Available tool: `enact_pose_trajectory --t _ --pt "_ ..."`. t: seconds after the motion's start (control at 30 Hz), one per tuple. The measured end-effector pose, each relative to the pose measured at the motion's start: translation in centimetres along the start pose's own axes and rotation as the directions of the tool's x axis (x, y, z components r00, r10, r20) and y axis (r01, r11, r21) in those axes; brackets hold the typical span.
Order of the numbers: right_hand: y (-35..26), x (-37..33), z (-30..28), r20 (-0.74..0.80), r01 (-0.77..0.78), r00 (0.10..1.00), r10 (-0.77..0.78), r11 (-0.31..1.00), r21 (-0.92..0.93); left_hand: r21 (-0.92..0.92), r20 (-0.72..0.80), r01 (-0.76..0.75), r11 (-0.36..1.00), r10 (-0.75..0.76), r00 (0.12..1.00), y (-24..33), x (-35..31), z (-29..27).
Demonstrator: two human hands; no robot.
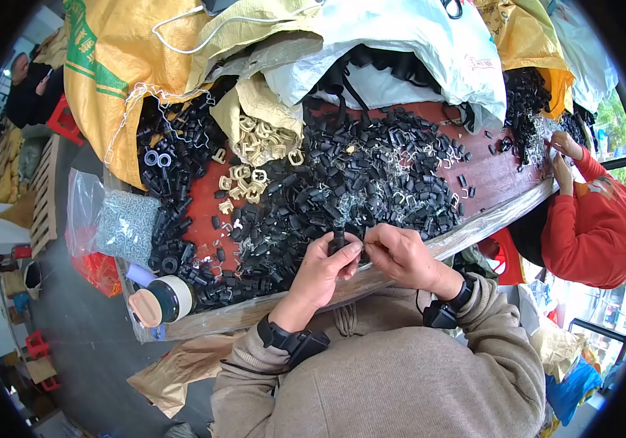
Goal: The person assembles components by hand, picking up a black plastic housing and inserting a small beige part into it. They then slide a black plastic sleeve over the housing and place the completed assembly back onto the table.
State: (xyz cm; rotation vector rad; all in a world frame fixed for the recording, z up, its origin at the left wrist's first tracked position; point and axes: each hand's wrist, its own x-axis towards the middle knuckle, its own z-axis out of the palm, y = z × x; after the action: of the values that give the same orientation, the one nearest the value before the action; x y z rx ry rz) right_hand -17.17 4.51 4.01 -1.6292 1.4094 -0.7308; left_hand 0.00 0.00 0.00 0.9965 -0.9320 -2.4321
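Observation:
My left hand is closed round a small black tubular plastic part, which stands upright between thumb and fingers. Close beside it on the right, my right hand has its fingertips pinched together; whatever they hold is hidden. Both hands are above the table's near edge. Just beyond them lies a broad heap of small black plastic pieces, with thin clear and metallic-looking clips scattered among them. Cream-coloured plastic buckles lie at the heap's left, some spilling from a beige sack.
A clear bag of small silvery parts and a jar with a pinkish lid stand at the left edge. Black ring-ended fittings are piled nearby. Yellow and white sacks line the back. A person in red works at right.

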Motion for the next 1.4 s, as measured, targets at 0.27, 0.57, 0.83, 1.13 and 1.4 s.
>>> enact_pose_trajectory --t 0.27,0.57,0.83,1.13,1.4 --pt "0.2 0.7 -0.7 -0.049 0.292 0.953 -0.299 0.949 -0.114 -0.506 0.192 0.044 0.862 0.063 0.979 1.2 -0.8 1.0" --pt "-0.5 1.2 -0.1 -0.070 0.426 0.865 -0.497 0.801 -0.421 -0.251 0.045 -0.061 0.966 0.075 0.996 -0.7 -0.7 0.2" --pt "-0.5 1.2 0.0 0.004 0.427 0.883 -0.469 0.801 -0.420 -0.134 0.075 -0.070 0.989 0.081 0.994 -0.6 -0.8 0.3" --pt "-1.4 1.0 -0.4 0.044 0.350 0.934 -0.354 0.886 -0.304 -0.063 0.174 0.005 0.998 0.006 0.985 0.0 -1.1 0.3" --pt "0.2 1.0 -2.0 -0.162 0.296 0.932 -0.324 0.939 -0.172 -0.349 0.218 0.073 0.934 0.006 0.976 0.1 -0.6 0.0"
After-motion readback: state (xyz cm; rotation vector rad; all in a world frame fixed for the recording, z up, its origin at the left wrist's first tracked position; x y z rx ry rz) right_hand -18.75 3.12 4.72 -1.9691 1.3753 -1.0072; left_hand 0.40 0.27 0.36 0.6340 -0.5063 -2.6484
